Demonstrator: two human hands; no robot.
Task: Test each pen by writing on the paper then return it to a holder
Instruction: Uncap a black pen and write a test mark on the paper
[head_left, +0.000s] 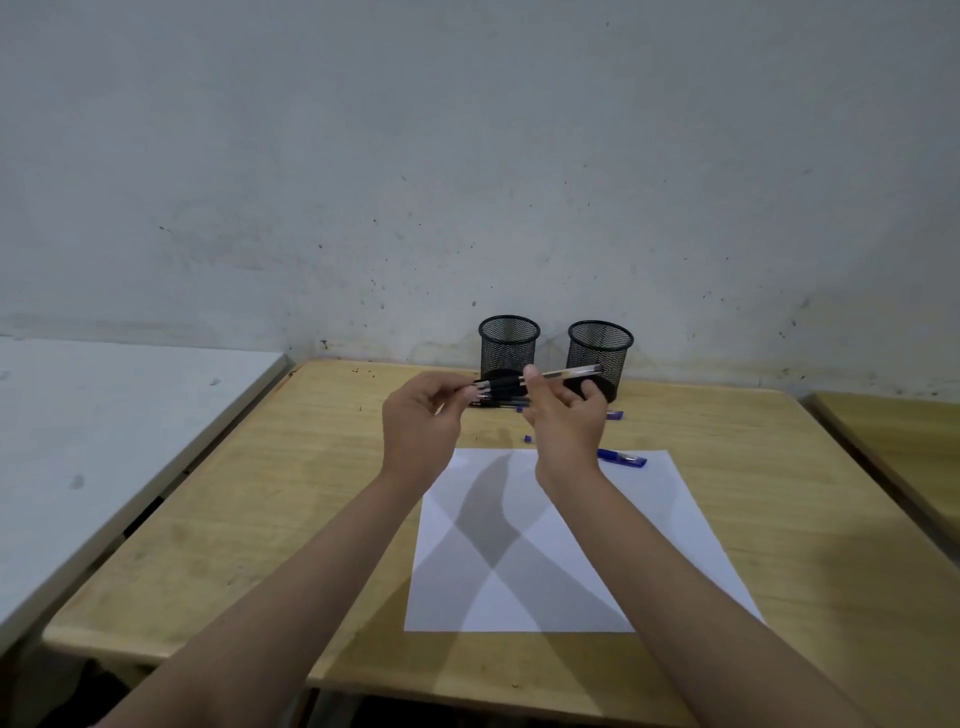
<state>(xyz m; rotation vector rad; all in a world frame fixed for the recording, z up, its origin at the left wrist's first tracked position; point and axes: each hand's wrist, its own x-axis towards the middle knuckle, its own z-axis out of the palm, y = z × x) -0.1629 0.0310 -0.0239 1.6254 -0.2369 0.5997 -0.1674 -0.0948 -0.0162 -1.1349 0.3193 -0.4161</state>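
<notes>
Left hand (421, 421) raised above the desk, fingertips (470, 388) curled in and pinching the dark grip end of a pen (540, 378). Right hand (566, 415) opposite, palm turned toward the camera, thumb (532, 379) pressed against the middle of the same pen; other fingers curl behind the barrel, exact contact not clear. Pen lies nearly level between the two hands, black grip section toward the left, clear barrel running out past the right thumb and ending in front of the right-hand holder.

Below and behind the hands, a small cluster of pens (501, 402) lies on the desk, partly hidden; count not readable. A blue pen (621, 458) lies at the far right corner of the paper (519, 545), just beside the right wrist. A blue cap (529, 439) sits just beyond the paper's far edge; another blue piece (614, 415) lies near the base of the right holder.

Two black mesh holders stand upright at the back of the wooden desk (260, 493), near the wall (467, 156): left holder (509, 345), right holder (600, 351), close together but apart. Paper lies flat, unmarked where visible, crossed by arm shadows. A white table (104, 415) adjoins on the left.
</notes>
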